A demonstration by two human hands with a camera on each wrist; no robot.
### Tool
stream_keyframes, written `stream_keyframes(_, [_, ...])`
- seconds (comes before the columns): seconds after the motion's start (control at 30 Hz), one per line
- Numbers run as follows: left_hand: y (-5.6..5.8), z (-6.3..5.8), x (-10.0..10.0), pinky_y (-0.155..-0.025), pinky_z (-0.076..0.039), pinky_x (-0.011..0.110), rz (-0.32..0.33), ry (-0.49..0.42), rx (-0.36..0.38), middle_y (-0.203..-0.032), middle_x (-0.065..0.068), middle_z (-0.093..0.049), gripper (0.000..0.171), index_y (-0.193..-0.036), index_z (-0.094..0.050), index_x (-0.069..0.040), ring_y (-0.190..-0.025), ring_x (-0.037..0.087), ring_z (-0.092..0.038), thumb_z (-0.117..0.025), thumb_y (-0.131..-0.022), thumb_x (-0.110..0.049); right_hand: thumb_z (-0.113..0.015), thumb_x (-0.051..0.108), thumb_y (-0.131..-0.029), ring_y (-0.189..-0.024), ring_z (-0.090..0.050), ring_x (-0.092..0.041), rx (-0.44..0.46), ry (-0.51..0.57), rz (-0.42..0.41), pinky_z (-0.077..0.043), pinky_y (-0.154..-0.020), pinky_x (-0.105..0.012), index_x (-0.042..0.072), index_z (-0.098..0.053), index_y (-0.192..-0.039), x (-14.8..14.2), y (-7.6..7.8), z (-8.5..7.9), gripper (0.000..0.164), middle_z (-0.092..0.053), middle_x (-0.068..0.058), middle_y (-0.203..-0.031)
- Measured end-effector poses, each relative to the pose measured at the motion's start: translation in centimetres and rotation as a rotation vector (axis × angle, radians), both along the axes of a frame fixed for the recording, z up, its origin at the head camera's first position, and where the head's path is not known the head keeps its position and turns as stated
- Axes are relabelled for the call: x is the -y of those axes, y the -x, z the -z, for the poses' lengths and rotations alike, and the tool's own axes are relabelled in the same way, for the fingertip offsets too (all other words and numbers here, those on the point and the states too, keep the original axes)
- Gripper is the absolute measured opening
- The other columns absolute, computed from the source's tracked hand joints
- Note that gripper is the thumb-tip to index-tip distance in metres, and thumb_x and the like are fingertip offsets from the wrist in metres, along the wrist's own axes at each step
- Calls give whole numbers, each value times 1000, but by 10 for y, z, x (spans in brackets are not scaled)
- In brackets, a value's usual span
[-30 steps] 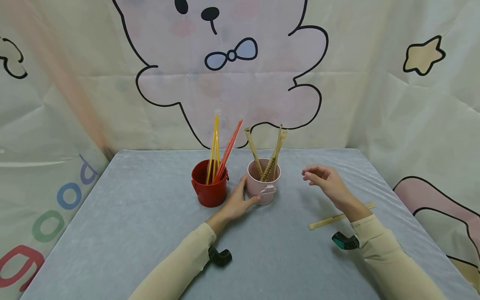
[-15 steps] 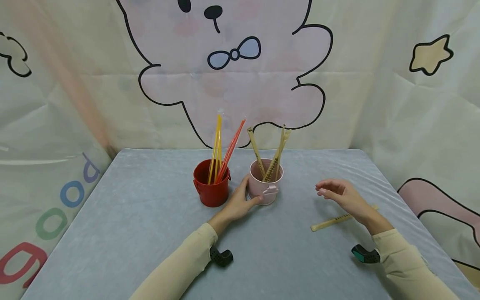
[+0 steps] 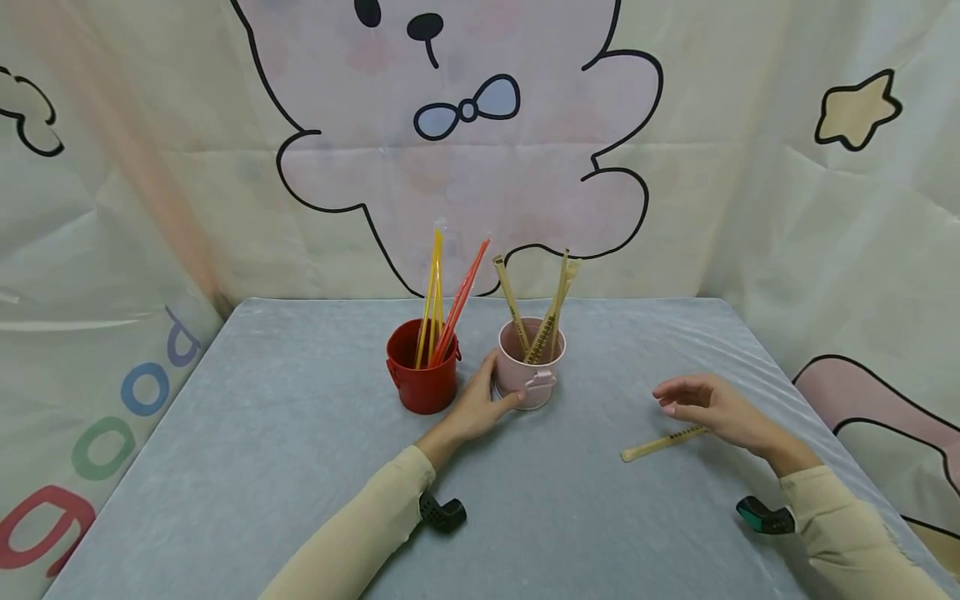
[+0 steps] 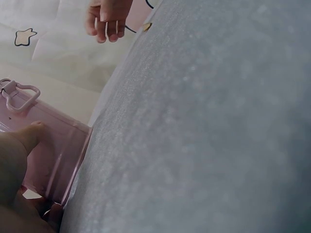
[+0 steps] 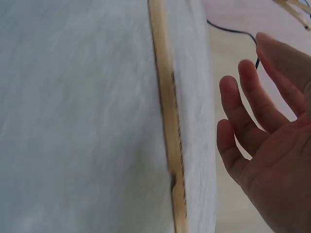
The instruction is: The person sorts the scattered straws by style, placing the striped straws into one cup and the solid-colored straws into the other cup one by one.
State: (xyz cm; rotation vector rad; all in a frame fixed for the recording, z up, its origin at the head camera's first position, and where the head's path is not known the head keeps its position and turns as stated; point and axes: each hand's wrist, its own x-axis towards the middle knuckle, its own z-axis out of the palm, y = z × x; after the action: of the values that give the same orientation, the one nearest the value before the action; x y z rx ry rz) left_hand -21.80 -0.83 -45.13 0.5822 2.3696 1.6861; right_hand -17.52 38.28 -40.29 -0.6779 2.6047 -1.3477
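Observation:
My left hand grips the small pink bucket, its thumb on the front and its fingers round the left side. In the left wrist view the thumb lies against the pink bucket below its handle. Several tan, printed, paper-wrapped sticks lean in that bucket. My right hand hovers with nothing in it, fingers loosely bent, over another tan wrapped stick lying on the table. Seen from the right wrist, this stick lies apart from the fingers; the hand hides its far end in the head view.
Just left of the pink bucket stands a red bucket with yellow sticks and red-orange sticks in clear wrap. Grey-blue cloth covers the table. A printed curtain hangs behind it.
My right hand has moved right and down towards me, now over the far end of the loose stick. The left hand keeps its hold on the pink bucket, which stays in place.

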Motion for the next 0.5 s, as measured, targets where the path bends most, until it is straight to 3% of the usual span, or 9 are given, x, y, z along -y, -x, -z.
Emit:
stream_keyframes(0.17, [0,-1,0,-128,-21,46,-4,12,-3,-165,7,-32,81,-160,-22,-15,-155,22,-27,-70,-95,-23,-67,2,-94,-103,-64,4,-6,-65,-25,-51,-82,-14,-2,-72,-113,-12,-3,0,20,-75,0,-115])
stream_keyframes(0.5, [-1,-3,1,-128,-21,47,1,15,6,-166,7,-30,81,-160,-21,-16,-156,22,-25,-69,-96,-24,-71,-7,-87,-104,-64,8,-42,-49,-175,-52,-82,-12,-7,-71,-109,-33,-2,14,22,-75,5,-111])
